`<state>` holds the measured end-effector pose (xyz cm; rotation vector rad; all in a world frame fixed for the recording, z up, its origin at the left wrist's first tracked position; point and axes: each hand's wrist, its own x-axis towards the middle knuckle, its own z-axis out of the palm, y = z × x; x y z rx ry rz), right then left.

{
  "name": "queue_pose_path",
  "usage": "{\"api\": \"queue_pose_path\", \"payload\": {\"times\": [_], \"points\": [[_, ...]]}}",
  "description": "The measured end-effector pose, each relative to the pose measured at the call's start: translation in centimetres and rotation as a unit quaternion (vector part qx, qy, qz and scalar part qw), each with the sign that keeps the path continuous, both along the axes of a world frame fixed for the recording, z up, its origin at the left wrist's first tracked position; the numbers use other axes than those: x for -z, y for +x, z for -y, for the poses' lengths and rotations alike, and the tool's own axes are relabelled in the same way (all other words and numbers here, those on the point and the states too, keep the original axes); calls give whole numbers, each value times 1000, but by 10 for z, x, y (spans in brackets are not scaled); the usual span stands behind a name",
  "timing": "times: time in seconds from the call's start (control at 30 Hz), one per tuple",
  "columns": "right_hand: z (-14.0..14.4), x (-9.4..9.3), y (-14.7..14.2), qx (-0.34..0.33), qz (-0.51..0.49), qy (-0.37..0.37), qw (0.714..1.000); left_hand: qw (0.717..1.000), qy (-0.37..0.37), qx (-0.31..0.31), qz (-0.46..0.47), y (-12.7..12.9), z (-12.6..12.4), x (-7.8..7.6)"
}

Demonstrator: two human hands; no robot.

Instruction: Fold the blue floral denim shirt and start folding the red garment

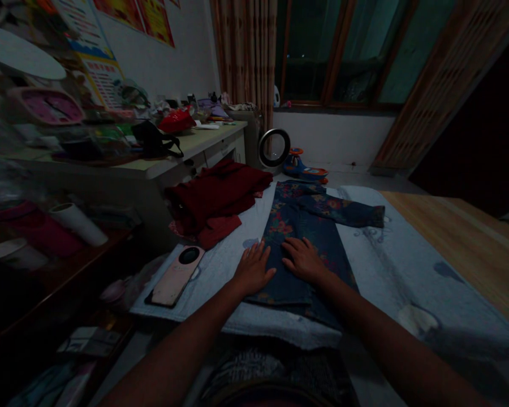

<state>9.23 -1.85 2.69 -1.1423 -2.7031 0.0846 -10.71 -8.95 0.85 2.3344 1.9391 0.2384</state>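
A dark blue floral shirt (299, 226) lies spread on a light blue cloth (401, 277), one sleeve stretched out to the right. My left hand (253, 268) rests flat at the shirt's left edge, fingers extended. On the middle of the shirt lies my right hand (304, 259), palm down with its fingers apart. Neither hand grips the fabric. Left of my left hand a pink phone (176, 277) with a round black camera ring lies on the cloth. Beyond it sits a heap of dark red clothing (220, 195).
A cluttered desk (169, 161) with a pink clock (46, 105) stands on the left. Below it, a low shelf (110, 240) holds a white roll (78, 223). A ring-shaped fan (274, 148) and a blue-orange ride-on toy (303, 169) stand beyond the cloth. Bare wood (462, 226) shows at right.
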Motion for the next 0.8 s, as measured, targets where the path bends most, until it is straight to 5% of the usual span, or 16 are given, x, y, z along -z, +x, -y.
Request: {"api": "queue_pose_path", "payload": {"times": [0.57,0.67,0.8], "points": [[73,-12,50,11,17,-102,995,1000,-20,1,-15,-2,-3,-3],[70,-23,55,-4,0,-135,991,998,-52,-11,-24,5,-7,-17],[36,-40,49,21,-32,-158,987,999,-7,30,-16,32,-21,-28]]}}
